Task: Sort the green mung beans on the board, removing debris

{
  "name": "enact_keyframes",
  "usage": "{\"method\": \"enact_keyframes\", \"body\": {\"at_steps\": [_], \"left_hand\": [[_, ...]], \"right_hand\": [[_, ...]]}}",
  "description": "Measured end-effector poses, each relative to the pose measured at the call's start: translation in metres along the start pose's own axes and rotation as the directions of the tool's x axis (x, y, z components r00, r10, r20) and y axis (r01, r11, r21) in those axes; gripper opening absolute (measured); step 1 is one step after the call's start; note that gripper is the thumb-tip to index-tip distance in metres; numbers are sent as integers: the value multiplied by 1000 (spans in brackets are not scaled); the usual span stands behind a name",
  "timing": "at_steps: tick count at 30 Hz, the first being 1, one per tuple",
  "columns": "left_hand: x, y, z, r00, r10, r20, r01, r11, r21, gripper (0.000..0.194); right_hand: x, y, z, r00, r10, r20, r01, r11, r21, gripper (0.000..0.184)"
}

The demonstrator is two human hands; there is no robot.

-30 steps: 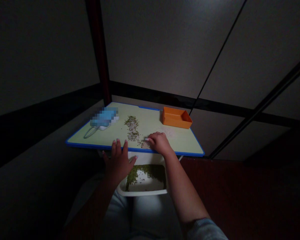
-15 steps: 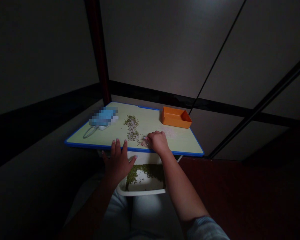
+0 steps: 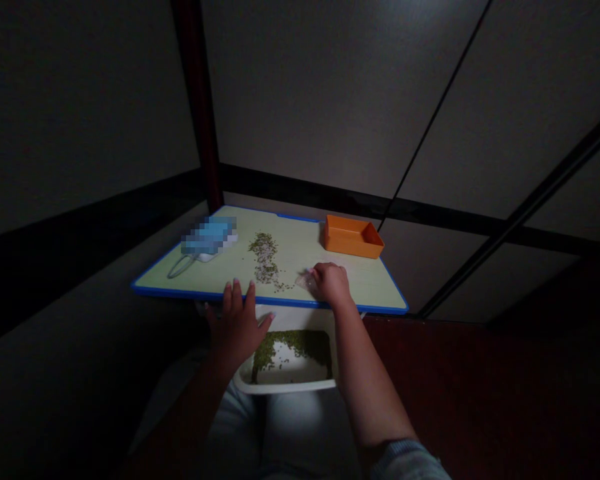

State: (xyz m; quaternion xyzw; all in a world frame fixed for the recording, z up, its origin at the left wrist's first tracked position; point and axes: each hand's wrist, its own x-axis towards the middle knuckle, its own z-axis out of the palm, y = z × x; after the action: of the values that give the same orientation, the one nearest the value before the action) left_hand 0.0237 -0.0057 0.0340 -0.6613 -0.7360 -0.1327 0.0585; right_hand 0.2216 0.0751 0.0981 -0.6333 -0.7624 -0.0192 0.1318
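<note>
A pale green board (image 3: 360,283) with a blue rim lies in front of me. A heap of small green and pale grains (image 3: 266,260) is spread across its middle. My right hand (image 3: 331,283) rests on the board right of the heap, fingers curled, pushing a few pale grains with its fingertips. My left hand (image 3: 237,323) lies with fingers stretched over the board's near edge, its palm over the left end of a white tray (image 3: 300,383). That tray sits on my lap under the board and holds green grains (image 3: 295,343).
An orange box (image 3: 353,235) stands open at the board's far right. A blue face mask (image 3: 206,240) with a loose loop lies at the far left. A dark post rises behind the board. The surroundings are dim.
My right hand has slid to the right along the board, away from the heap, dragging a few pale grains with it. My left hand has stayed put.
</note>
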Motion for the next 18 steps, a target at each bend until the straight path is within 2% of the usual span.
{"method": "enact_keyframes", "body": {"at_steps": [3,12,18], "left_hand": [[0,1,-1,1000,-5,5,5,1000,1,74],[0,2,-2,1000,-8,13,8,1000,-7,74],[0,2,-3,1000,-3,7,3,1000,1,74]], "right_hand": [[0,-2,-1,998,51,23,-50,998,-30,32],[0,-18,0,992,105,66,-100,992,-77,36],[-1,-20,3,999,32,24,-31,999,-41,36]]}}
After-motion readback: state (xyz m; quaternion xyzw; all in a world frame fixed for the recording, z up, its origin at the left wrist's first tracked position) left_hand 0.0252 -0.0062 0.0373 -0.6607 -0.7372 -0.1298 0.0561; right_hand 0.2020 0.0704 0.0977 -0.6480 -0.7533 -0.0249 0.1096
